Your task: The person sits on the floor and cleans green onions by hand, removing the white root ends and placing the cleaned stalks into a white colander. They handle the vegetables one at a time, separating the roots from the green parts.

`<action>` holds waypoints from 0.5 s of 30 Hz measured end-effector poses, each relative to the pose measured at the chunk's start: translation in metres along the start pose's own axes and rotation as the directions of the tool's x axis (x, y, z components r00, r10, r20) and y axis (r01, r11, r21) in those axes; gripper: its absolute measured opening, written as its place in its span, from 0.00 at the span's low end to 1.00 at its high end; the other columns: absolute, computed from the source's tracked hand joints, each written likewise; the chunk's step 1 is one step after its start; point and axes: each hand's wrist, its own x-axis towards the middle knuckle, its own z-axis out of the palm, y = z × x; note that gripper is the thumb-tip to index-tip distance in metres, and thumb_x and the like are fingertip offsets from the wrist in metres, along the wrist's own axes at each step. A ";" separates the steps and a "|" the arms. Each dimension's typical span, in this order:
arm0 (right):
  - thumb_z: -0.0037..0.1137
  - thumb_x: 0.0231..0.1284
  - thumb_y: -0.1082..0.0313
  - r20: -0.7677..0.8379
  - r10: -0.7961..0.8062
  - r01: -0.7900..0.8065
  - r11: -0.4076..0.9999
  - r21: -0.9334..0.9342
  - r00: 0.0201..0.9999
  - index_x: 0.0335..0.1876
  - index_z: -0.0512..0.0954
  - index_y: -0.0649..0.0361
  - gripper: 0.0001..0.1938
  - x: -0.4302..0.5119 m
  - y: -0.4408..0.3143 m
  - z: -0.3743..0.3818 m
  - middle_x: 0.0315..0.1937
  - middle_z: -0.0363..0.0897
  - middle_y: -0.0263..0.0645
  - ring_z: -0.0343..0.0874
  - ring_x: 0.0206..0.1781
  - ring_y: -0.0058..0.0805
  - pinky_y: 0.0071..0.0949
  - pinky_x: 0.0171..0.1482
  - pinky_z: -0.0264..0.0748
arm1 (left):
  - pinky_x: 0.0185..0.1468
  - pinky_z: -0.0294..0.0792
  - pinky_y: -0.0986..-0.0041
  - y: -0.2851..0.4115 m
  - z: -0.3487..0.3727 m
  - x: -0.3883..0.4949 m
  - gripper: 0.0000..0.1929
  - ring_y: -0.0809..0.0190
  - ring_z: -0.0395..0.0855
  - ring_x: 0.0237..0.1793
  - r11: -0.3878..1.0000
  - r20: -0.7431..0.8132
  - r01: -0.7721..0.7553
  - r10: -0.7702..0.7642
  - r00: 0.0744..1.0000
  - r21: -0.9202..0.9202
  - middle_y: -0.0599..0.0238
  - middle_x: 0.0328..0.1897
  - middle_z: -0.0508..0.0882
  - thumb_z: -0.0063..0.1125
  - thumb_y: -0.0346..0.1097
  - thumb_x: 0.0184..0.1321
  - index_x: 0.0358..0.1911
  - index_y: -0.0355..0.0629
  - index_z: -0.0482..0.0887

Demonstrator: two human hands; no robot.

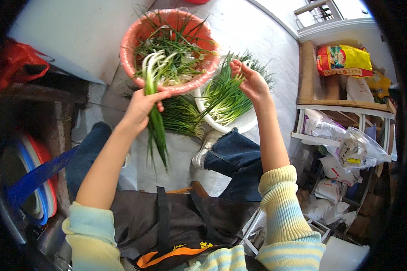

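Observation:
My left hand [137, 108] grips a small bunch of thin scallions [158, 130], white ends up and green leaves hanging down. The white ends overlap the near rim of a pink-red plastic basin [129, 62] lined with clear film. Inside the basin lies a loose heap of green leaves and pale scraps [176, 61]. My right hand [256, 84], fingers half curled, is over a white plastic basket [208, 118] full of scallions [227, 101]. Leaves pass close by its fingers; whether they are held is unclear. Another pile of scallions [183, 117] lies on the floor between basin and basket.
Shelves [346, 103] with bagged goods stand at the right. A dark apron [186, 216] covers my lap above the grey tiled floor [176, 152]. At the left are stacked colored basins [42, 169] and a red plastic bag [23, 62]. A white panel stands behind the bag.

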 end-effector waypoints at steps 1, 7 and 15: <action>0.30 0.68 0.69 -0.069 0.003 -0.006 0.999 -0.044 0.998 0.55 0.59 0.73 0.16 0.001 0.014 0.016 0.48 0.66 0.50 0.72 0.44 0.31 0.25 0.47 0.73 | 0.22 0.65 0.82 -0.002 0.006 0.003 0.07 0.74 0.70 0.19 1.000 0.000 -0.010 0.010 1.000 -0.016 0.68 0.26 0.78 0.61 0.28 0.50 0.31 0.38 0.77; 0.36 0.66 0.68 -0.085 -0.001 -0.013 0.987 -0.159 0.996 0.50 0.63 0.72 0.14 0.003 0.065 0.070 0.50 0.66 0.53 0.69 0.54 0.43 0.39 0.59 0.69 | 0.19 0.63 0.86 -0.004 0.034 0.000 0.10 0.77 0.70 0.20 0.992 0.073 -0.104 0.099 0.992 0.065 0.73 0.28 0.78 0.63 0.30 0.49 0.34 0.40 0.78; 0.38 0.66 0.65 -0.050 0.035 -0.044 0.981 -0.190 0.998 0.49 0.65 0.69 0.14 0.007 0.087 0.075 0.48 0.68 0.49 0.69 0.54 0.42 0.39 0.59 0.67 | 0.18 0.60 0.85 -0.002 0.026 -0.003 0.09 0.76 0.66 0.16 0.986 0.054 -0.124 0.119 0.991 0.113 0.73 0.26 0.77 0.59 0.32 0.52 0.36 0.39 0.77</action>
